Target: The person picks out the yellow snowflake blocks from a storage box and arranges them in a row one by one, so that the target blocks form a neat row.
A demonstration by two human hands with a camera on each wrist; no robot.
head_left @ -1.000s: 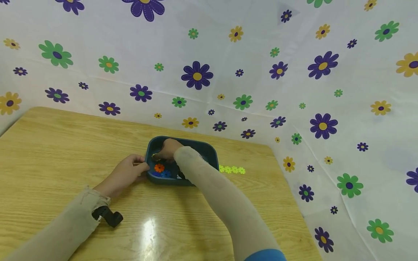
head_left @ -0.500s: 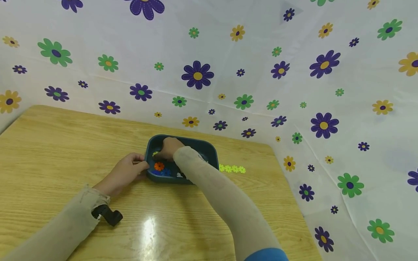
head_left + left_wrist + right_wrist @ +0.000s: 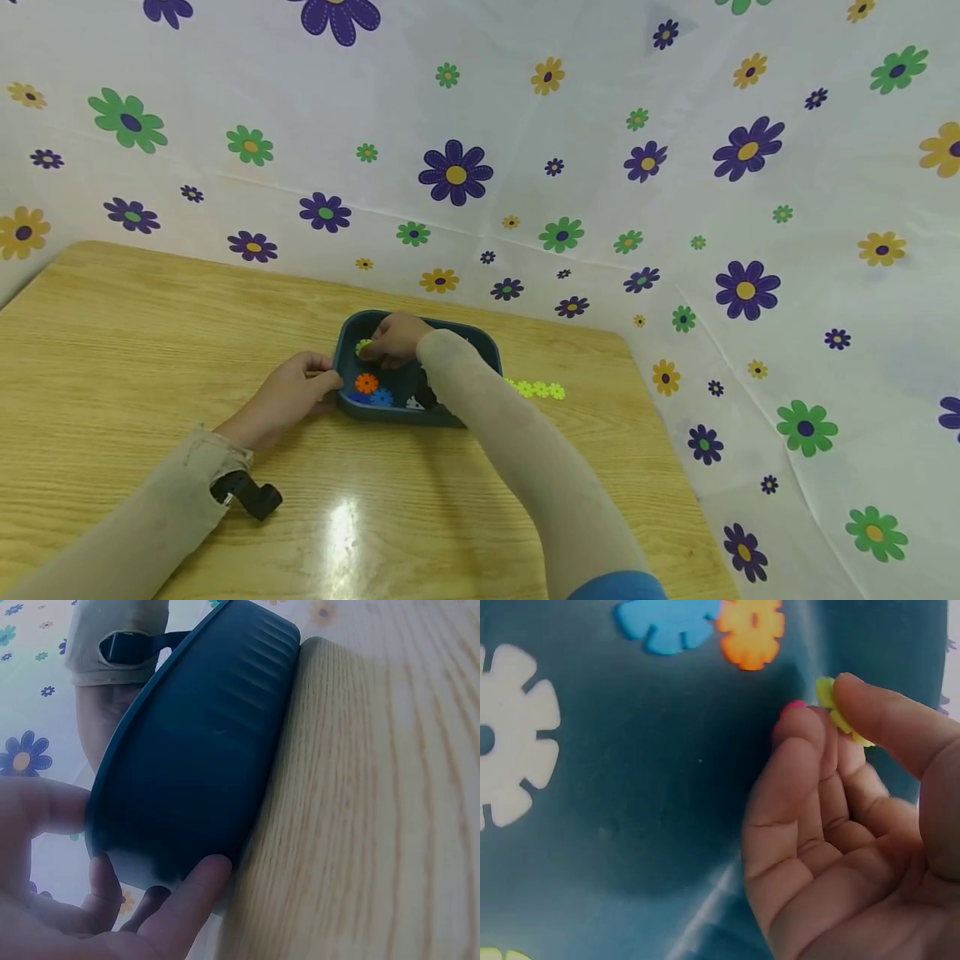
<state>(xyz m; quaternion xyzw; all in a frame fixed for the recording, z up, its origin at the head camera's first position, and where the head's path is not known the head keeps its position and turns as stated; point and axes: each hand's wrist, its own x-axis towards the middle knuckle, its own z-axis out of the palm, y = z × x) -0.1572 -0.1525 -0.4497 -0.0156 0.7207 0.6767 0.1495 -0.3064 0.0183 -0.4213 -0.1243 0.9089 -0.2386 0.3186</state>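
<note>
Left hand [image 3: 288,398] grips left end of tray [image 3: 401,414] on tabletop [image 3: 187,333]. Right hand [image 3: 401,337] pinches yellow-green disc [image 3: 363,347] inside tray, far left. Orange disc [image 3: 366,383], blue disc [image 3: 381,397] lie nearer.

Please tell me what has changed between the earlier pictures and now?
The right hand, inside the dark blue-green plastic tray, has shifted slightly rightward and away from the person, and a yellow-green flower-shaped plastic piece, now pinched in it, moved the same way. Whether the grip is new is unclear. The left hand still holds the tray's left end; the orange flower-shaped plastic piece stayed put.
</note>
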